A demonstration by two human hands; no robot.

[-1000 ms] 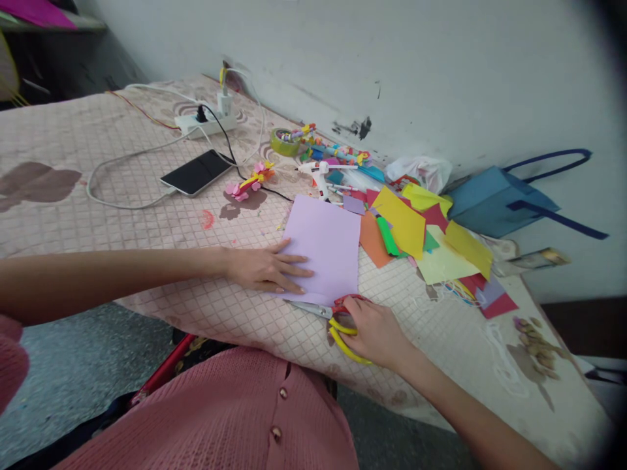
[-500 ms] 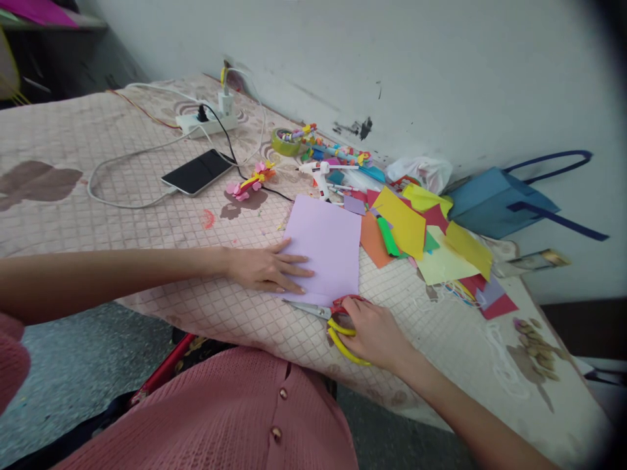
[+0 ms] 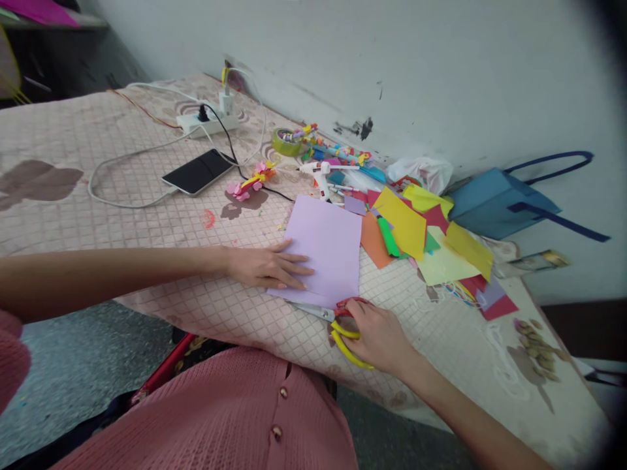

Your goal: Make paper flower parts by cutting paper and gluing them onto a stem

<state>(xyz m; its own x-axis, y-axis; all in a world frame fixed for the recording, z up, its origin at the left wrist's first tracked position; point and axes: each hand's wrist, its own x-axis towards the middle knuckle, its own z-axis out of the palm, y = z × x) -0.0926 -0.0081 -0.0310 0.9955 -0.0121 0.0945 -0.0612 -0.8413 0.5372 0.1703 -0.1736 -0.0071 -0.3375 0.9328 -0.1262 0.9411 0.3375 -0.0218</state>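
Observation:
A lilac sheet of paper or craft foam (image 3: 329, 241) lies on the quilted tablecloth in front of me. My left hand (image 3: 272, 266) rests flat on its left side, fingers spread. In my right hand (image 3: 379, 333) is a pair of scissors (image 3: 321, 312) with red and yellow handles, the fingers wrapped around them. The blades point left along the sheet's near edge, partly under it. A narrow strip along that edge looks separated from the sheet near my left fingertips.
Coloured sheets (image 3: 401, 222) pile up to the right, beside a blue bag (image 3: 502, 202). A white glue gun (image 3: 321, 175) and green tape roll (image 3: 287, 141) lie behind. A phone (image 3: 198, 172) is cabled to a power strip (image 3: 206, 124). White string and pistachio-like shells (image 3: 539, 349) lie right.
My right hand and the scissors have shifted slightly right and toward me. The strip at the sheet's near edge shows more plainly. My left hand has stayed in place.

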